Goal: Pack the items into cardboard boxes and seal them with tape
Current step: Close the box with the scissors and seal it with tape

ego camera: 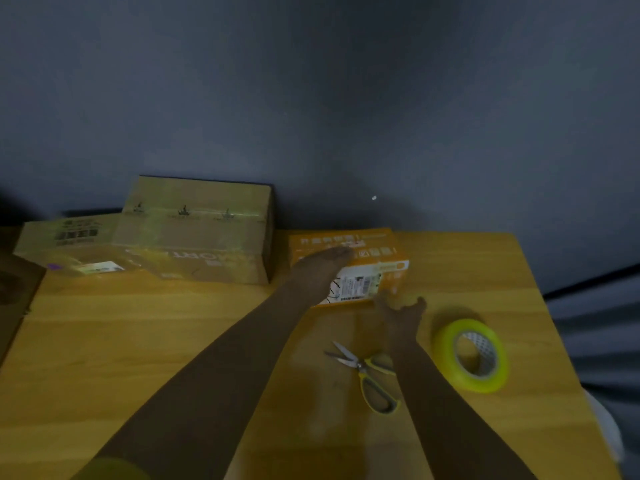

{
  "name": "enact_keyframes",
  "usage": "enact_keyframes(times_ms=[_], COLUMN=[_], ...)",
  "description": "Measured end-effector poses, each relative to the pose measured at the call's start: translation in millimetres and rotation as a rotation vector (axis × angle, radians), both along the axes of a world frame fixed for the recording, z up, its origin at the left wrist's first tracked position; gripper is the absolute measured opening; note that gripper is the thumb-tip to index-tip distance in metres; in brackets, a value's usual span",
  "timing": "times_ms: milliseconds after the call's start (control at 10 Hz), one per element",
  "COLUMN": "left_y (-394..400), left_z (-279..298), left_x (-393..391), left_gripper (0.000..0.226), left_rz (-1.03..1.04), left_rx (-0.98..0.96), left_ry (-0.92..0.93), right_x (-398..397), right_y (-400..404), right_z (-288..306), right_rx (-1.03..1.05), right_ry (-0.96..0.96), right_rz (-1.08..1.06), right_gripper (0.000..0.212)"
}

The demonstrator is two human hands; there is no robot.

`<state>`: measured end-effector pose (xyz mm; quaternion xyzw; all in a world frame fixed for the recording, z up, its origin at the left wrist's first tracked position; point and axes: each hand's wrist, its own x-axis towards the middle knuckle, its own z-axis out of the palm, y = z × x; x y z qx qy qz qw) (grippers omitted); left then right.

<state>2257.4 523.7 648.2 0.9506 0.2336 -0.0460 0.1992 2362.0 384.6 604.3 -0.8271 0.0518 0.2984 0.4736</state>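
Note:
A small orange cardboard box (377,249) with white print and a shipping label lies closed at the back of the wooden table (138,341). My left hand (325,263) rests flat on its top, fingers straight. My right hand (401,311) is just in front of the box's near right corner, fingers loosely spread, holding nothing. A roll of yellow-green tape (471,355) stands on edge to the right of that hand. Scissors (370,374) with yellow-grey handles lie open near my right forearm.
Two brown cardboard boxes sealed with clear tape sit at the back left: a tall one (201,230) and a lower one (69,247) beside it. A dark wall runs behind the table. The table's right edge drops off beyond the tape roll.

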Motion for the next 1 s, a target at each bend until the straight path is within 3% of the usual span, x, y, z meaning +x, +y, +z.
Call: enact_keyframes(times_ms=[100,200,300,600,700,800,1000], left_y=[-1.4,-5.2,-6.2,16.6,19.9,17.4,-4.4], left_z=[-4.8,-5.1,-6.0,-3.5,-3.0,-3.5,-5.2], left_x=[-3.9,-6.3,-6.7,16.6,21.9,27.1,33.0], left_gripper=[0.068,0.061,0.062,0.071,0.074,0.073,0.065], left_rz=[-0.002,-0.033,0.05,0.15,0.196,0.241,0.379], left_rx=[-0.031,0.063,0.091,0.121,0.142,0.14,0.167], left_ry=[-0.007,0.044,0.136,0.266,0.293,0.287,0.259], right_x=[14.8,20.5,19.5,30.9,34.6,32.3,32.3], right_y=[-14.1,-9.6,3.9,53.7,64.9,65.1,35.6], right_z=[-1.4,0.0,-0.7,-4.9,-7.3,-8.6,-0.3], right_rx=[-0.064,0.205,0.313,0.388,0.337,0.18,0.18], right_ry=[-0.362,-0.353,-0.35,-0.279,-0.258,-0.298,-0.306], right_rz=[0.254,0.402,0.395,0.381,0.381,0.429,0.63], right_gripper=[0.096,0.073,0.055,0.058,0.068,0.074,0.082])
